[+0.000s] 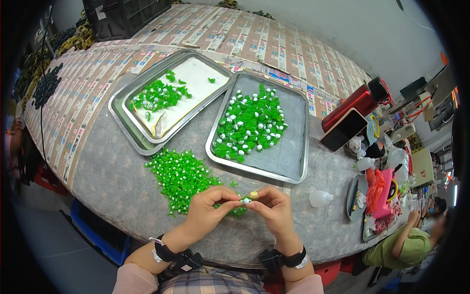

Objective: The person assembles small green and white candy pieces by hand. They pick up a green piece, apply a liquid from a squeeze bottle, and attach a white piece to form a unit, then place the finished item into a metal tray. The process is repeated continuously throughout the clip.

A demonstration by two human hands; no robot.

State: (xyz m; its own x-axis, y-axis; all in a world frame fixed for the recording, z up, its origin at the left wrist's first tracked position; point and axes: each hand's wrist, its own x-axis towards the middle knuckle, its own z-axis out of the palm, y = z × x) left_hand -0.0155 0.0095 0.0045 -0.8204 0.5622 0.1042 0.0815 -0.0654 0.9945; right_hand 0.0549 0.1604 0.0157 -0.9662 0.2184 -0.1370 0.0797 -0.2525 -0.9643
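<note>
Over the near part of the table, my left hand [208, 208] and my right hand [275, 210] meet fingertip to fingertip. Both pinch a small green and white plastic piece [246, 201] with a round eyeball-like part. A yellowish wrap covers one fingertip of my right hand. Beside and beyond my left hand spreads a loose pile of small green and white pieces [182, 179]. Farther off, larger green pieces with white eyeballs [252, 120] are heaped in a metal tray [296, 147]. More green pieces [164, 94] lie on a white sheet in the tray [128, 131] to its left.
At the right stand a red bottle [346, 107], a propped phone [343, 130] and a small white squeeze bottle [320, 198]. A pink basket [384, 198] holds clutter near the right edge, where another person in a green top [406, 247] sits. A black crate [122, 18] stands far left.
</note>
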